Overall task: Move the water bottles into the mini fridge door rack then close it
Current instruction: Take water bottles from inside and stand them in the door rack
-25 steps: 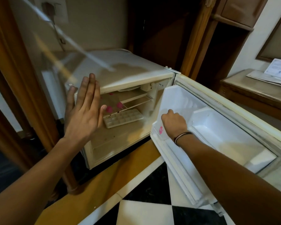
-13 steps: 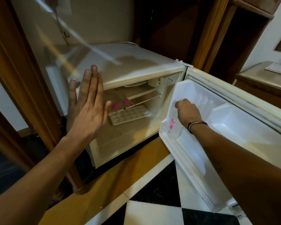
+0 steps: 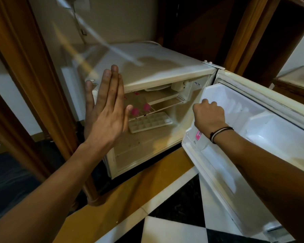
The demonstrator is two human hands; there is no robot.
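The white mini fridge (image 3: 153, 67) stands open, its door (image 3: 274, 130) swung out to the right. My right hand (image 3: 209, 116) is closed inside the near end of the door rack (image 3: 189, 146), on top of a water bottle whose pink label (image 3: 198, 135) shows through the rack wall. The bottle's body is mostly hidden. Two clear bottles with pink caps (image 3: 135, 111) lie on the wire shelf inside. My left hand (image 3: 107, 113) is held up flat and open in front of the fridge's left edge, holding nothing.
A white ice tray (image 3: 150, 121) lies on the fridge floor. A wooden post (image 3: 33, 81) stands close on the left, and a wooden desk (image 3: 295, 85) lies beyond the door. Black-and-white floor tiles (image 3: 172, 230) lie below.
The view has shifted slightly toward the fridge. My right hand stays closed in the door rack and my left hand stays raised and flat.
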